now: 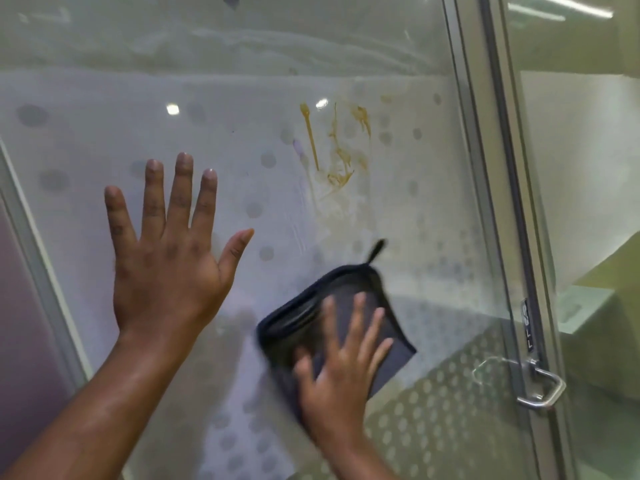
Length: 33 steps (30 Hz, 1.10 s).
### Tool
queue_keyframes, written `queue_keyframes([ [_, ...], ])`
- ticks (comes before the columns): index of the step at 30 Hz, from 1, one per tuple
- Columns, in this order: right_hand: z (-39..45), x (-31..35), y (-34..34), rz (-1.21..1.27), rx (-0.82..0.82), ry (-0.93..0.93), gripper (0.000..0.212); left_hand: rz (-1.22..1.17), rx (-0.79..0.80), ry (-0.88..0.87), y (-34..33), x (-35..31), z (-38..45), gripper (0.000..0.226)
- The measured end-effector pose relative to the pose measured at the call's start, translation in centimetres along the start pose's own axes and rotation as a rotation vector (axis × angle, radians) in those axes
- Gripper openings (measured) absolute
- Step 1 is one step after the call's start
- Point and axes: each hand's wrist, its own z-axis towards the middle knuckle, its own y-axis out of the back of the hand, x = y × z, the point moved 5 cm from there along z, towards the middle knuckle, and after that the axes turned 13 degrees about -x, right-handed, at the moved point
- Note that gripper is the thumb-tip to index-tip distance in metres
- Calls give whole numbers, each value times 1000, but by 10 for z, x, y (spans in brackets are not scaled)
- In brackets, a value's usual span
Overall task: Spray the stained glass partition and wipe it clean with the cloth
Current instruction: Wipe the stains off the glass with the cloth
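**Glass partition under our hands, stain above the cloth**

Glass partition (263,140) is standing right in front of us, frosted with a pattern of grey dots, and we are facing it with both arms raised. Nearest to us, our right hand (341,372) is pressing flat on a dark grey cloth (311,310), fingers straight and spread, pinning it against the lower middle of the pane; the hand and cloth are looking blurred. A small loop is sticking up from the cloth's top corner. To the left and higher, our left hand (166,258) is lying open against the glass, fingers splayed wide and holding nothing.

Above the cloth and well apart from it, we are seeing a yellow-brown stain (337,147) smeared in streaks and drips on the pane, with pale wet-looking trails running down from it toward the cloth. Further right, a metal frame (485,168) is edging the pane, carrying a metal door handle (540,386) low down. Beyond the glass, only pale blurred shapes are showing.
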Motion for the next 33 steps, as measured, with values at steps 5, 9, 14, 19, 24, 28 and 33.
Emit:
queue_keyframes([
  [5, -53, -33, 12, 83, 76, 581, 64, -12, 41, -40, 3, 5, -14, 82],
  [9, 40, -139, 15, 40, 24, 259, 65, -14, 14, -12, 4, 5, -3, 81],
  [14, 68, -209, 22, -10, -87, -795, 78, -1, 22, -8, 5, 1, 0, 79],
  [19, -19, -94, 7, -48, -62, -730, 90, 6, 32, 2, 6, -1, -2, 80],
  [24, -119, 29, 6, -36, 131, 78, 75, -11, 38, -4, 8, 1, -2, 77],
  [28, -88, -9, 11, -2, 124, 272, 69, -15, 40, -8, 8, 3, -3, 78],
  [33, 62, -78, 11, 8, -6, -512, 93, -6, 28, -3, 6, 2, -2, 79],
])
